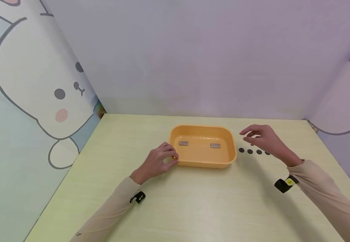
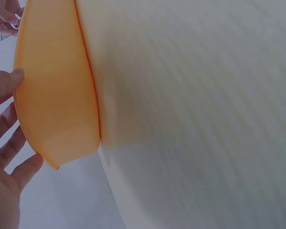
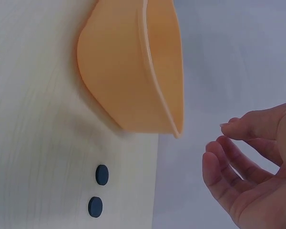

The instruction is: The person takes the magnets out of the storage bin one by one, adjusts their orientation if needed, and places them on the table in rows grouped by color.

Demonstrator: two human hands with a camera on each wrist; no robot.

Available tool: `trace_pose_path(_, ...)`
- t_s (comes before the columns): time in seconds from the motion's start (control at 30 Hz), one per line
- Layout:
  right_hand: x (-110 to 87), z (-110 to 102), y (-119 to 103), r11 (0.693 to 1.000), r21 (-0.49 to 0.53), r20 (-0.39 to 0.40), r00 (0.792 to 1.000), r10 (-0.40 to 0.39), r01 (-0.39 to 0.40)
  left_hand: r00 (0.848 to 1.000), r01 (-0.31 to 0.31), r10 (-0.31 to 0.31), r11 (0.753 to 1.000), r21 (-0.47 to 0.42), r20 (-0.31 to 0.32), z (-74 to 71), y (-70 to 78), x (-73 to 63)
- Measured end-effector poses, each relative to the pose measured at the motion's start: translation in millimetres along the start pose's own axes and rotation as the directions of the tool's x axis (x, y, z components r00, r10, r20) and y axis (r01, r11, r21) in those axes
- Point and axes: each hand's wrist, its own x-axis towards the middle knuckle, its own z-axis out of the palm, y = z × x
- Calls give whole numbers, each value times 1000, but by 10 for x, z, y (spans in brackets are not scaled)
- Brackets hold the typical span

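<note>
An orange plastic tray [image 1: 203,164] stands on the table, with two small silver-grey rectangular blocks in it, a left one [image 1: 183,143] and a right one [image 1: 215,145]. My left hand [image 1: 158,159] grips the rim at the tray's near left corner; in the left wrist view its fingertips [image 2: 31,167] lie on that rim. To the right of the tray, my right hand [image 1: 261,137] is raised over the table with loosely bent fingers and nothing between them. Below it several black discs [image 1: 250,151] lie in a row, the rightmost partly hidden by the hand.
The pale wooden table [image 1: 193,208] meets a plain wall [image 1: 193,60] behind the tray. Walls with cartoon drawings [image 1: 42,101] stand at the left and right. Each sleeve carries a small black device, one on the left wrist [image 1: 138,197] and one on the right [image 1: 282,185].
</note>
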Motion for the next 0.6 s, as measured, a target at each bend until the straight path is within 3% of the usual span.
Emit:
trace_pose_path(0.23,62,59,-27,1000,-4,18,1000,20,-20,1000,6,-6,1000,-5,2,-6,11,-3)
trace_pose_path(0.43,90,92,-212,999,3,47,998,43,-43,1000,11,-11,1000,-17,3,-7,17,-1)
trace_pose_path(0.6,167,143,-139,997,25,64,996,65,-66,1000,22,-22,1000,-20,10,-5,6,-4)
